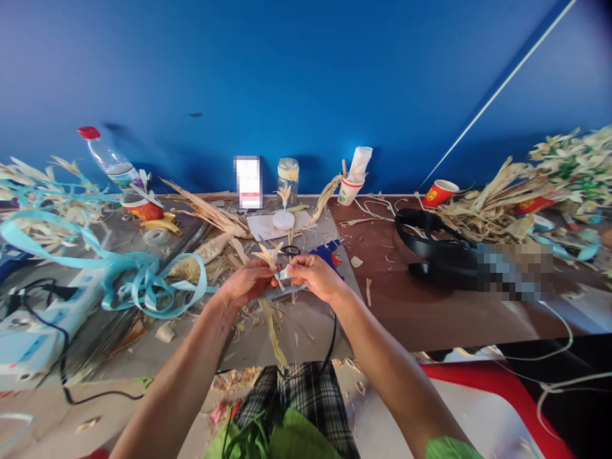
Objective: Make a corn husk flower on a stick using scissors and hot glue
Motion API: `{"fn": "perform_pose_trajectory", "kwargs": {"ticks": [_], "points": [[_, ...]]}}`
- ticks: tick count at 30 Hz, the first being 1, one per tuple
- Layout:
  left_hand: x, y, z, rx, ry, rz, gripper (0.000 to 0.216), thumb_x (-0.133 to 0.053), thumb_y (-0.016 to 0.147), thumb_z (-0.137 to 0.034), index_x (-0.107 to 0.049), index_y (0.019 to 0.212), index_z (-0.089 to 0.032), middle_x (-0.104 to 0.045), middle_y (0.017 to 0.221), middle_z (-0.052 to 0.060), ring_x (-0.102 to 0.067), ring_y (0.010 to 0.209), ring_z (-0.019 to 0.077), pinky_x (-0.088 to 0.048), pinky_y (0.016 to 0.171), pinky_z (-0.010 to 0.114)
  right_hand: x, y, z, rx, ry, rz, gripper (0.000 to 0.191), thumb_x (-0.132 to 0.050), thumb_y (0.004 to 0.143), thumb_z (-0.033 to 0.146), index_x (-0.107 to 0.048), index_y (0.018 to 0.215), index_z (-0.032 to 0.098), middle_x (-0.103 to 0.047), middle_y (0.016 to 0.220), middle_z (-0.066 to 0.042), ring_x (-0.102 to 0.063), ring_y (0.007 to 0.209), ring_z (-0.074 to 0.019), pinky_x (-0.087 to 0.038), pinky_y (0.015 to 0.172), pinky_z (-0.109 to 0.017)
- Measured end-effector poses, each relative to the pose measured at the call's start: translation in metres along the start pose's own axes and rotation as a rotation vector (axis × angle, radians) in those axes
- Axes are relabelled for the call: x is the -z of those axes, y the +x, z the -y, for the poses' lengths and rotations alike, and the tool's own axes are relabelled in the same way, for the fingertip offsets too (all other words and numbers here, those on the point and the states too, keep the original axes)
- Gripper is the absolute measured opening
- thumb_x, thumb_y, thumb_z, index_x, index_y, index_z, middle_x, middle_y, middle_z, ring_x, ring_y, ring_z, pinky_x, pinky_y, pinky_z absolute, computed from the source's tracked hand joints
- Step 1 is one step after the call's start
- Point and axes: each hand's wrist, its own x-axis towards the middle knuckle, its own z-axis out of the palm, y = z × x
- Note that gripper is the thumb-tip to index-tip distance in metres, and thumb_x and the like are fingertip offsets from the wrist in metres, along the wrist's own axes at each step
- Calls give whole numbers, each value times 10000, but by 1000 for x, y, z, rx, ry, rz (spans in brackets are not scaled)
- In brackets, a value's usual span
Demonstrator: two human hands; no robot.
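My left hand (248, 282) is closed in a pinch around the base of a small flower (269, 254) made of pale dried corn husk, its petals pointing up. Facing it, my right hand (313, 274) pinches a short piece of pale blue ribbon (284, 275) against the flower's base. The fingertips of both hands nearly meet there, and the stem is partly hidden. Just behind my hands lie black-handled scissors (289, 250). A finished-looking husk flower (284, 197) stands upright on a white round base (284, 220) farther back.
Loops of light blue ribbon (143, 287) lie at left, near a white power strip (62, 319). Husk scraps litter the table (306, 331). Along the back are a plastic bottle (112, 162), a glass jar (288, 175) and paper cups (351, 190). A black headset (440, 255) lies at right.
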Motion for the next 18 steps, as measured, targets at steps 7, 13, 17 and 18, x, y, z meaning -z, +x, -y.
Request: {"fn": "perform_pose_trajectory", "kwargs": {"ticks": [7,13,17,18], "points": [[-4,3,2,-4,2,-109,169,-732,587,-164,-666,732,-104,-577,582,7,-462,461,57,-349,476,186,-5,-4,5,94,-446,-16,270,-636,716,393,-591,605,151,-408,484,53,-320,480,-68,-211,483,-221],[-9,6,7,-75,15,-84,310,-775,580,-197,-656,858,-127,-548,570,-17,-448,471,55,-314,469,183,-8,-4,3,237,-685,-7,256,-614,746,367,-632,615,147,-509,557,20,-413,551,-91,-278,522,-217],[-7,5,8,-61,-83,-13,286,-796,550,-197,-622,765,-128,-536,569,-20,-478,497,71,-357,521,206,-9,-5,2,259,-667,46,229,-603,764,343,-634,638,154,-526,583,20,-423,562,-93,-301,542,-220],[-7,4,8,-48,-99,20,270,-795,554,-196,-612,739,-125,-541,576,-15,-481,503,73,-365,533,213,-9,-5,3,257,-647,60,228,-605,765,342,-632,636,156,-519,578,22,-418,555,-92,-303,543,-222]]}}
